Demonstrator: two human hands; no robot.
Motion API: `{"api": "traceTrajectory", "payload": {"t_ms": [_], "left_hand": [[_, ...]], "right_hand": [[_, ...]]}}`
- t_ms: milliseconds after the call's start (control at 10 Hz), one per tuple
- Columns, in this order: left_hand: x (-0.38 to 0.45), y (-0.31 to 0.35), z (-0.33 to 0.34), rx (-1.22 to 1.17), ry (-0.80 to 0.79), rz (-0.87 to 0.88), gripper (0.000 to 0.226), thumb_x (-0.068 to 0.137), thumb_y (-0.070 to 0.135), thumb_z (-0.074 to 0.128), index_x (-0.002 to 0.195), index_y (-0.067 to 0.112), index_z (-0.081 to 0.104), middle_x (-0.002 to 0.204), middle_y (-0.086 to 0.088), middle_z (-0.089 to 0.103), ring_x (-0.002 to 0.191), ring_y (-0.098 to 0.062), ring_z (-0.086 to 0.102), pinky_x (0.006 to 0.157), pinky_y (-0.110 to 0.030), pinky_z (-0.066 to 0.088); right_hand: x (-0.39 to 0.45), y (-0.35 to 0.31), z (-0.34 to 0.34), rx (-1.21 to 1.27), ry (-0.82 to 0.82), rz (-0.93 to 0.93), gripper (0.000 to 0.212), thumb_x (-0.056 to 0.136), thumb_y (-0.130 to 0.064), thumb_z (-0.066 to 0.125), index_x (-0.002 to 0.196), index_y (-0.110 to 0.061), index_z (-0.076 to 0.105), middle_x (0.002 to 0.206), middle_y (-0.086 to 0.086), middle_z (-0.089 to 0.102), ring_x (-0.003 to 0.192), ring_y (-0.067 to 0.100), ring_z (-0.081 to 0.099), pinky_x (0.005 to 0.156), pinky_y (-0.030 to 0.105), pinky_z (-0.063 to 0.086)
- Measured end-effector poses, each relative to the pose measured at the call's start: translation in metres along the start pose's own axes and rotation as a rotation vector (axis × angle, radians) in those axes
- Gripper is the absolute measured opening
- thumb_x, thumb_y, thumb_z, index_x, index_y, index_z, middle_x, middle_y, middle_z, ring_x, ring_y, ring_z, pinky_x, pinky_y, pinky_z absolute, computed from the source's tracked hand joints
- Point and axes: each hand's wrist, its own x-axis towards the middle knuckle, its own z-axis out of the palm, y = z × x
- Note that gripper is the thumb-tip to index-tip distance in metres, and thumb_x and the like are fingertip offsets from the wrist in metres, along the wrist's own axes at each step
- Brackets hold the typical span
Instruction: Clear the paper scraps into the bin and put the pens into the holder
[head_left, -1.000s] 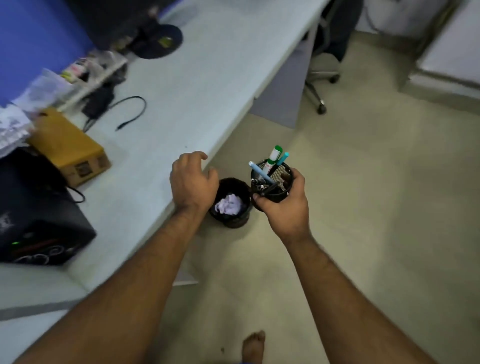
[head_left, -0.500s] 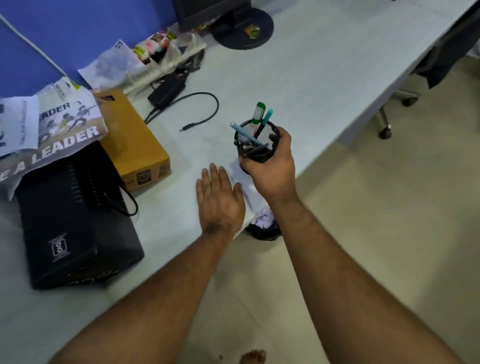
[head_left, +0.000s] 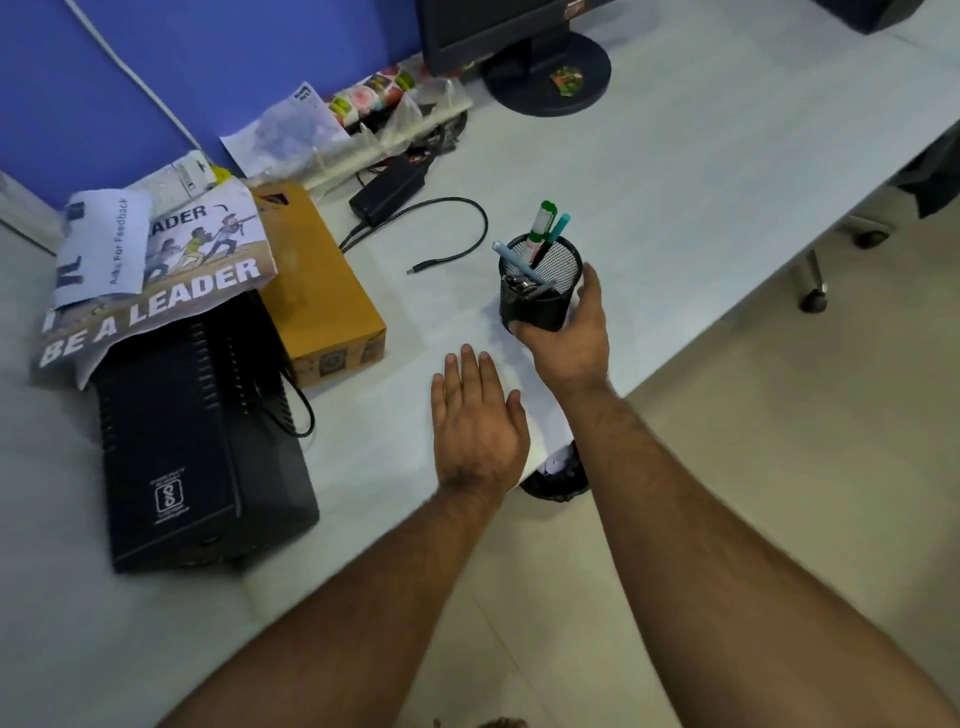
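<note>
1. Office workstation is indicated: long pale desk (head_left: 701, 171) backed by a blue partition panel (head_left: 218, 57).
2. Monitor on a round base (head_left: 545, 78) is seen far beyond the right hand (head_left: 569, 338).
3. Black power unit (head_left: 192, 447), yellow carton (head_left: 322, 280) and a "BE A LEADER" printout (head_left: 156, 291) are seen left of the left hand (head_left: 475, 421).
4. Power adapter with cable (head_left: 389, 189) is placed beyond both hands.
5. Castor chair base (head_left: 815, 291) is visible on the tiled floor, right of the right hand.

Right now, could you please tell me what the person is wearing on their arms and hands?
Nothing shows: the left hand and right hand are bare, with no gloves, rings, watch or bands visible. Both forearms are bare with no sleeves up to the frame edge.
</note>
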Motion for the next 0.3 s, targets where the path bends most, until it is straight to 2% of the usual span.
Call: {"api": "traceTrajectory", "payload": {"t_ms": [100, 200, 300], "left_hand": [[-0.001, 0.0, -0.005, -0.021, -0.043, -0.007, 0.063, 0.1, 0.043, 0.026, 0.149, 0.005, 0.036, 0.157, -0.016, 0.031, 0.148, -0.032, 0.025, 0.122, -0.046, 0.019], [0.0, 0.001, -0.012, -0.061, -0.098, 0.002, 0.064, 0.1, 0.042, 0.022, 0.152, 0.004, 0.028, 0.16, -0.016, 0.023, 0.15, -0.032, 0.018, 0.123, -0.046, 0.013], [-0.01, 0.002, -0.029, -0.105, -0.111, -0.033, 0.062, 0.101, 0.038, 0.029, 0.152, 0.004, 0.024, 0.16, -0.016, 0.023, 0.149, -0.031, 0.019, 0.123, -0.042, 0.015]], "right_hand": [[-0.018, 0.003, -0.009, -0.022, 0.007, 0.149, 0.097, 0.079, -0.021, 0.077, 0.155, -0.024, 0.018, 0.155, 0.005, 0.036, 0.141, 0.021, 0.038, 0.109, 0.028, 0.036], [-0.049, 0.005, -0.025, 0.009, 0.02, 0.209, 0.082, 0.082, -0.015, 0.069, 0.152, -0.026, 0.026, 0.152, 0.004, 0.039, 0.136, 0.021, 0.041, 0.11, 0.038, 0.041], [-0.084, -0.01, -0.05, 0.091, 0.057, 0.198, 0.061, 0.085, -0.011, 0.066, 0.14, -0.024, 0.043, 0.135, 0.003, 0.051, 0.108, 0.015, 0.055, 0.087, 0.027, 0.048]]}}
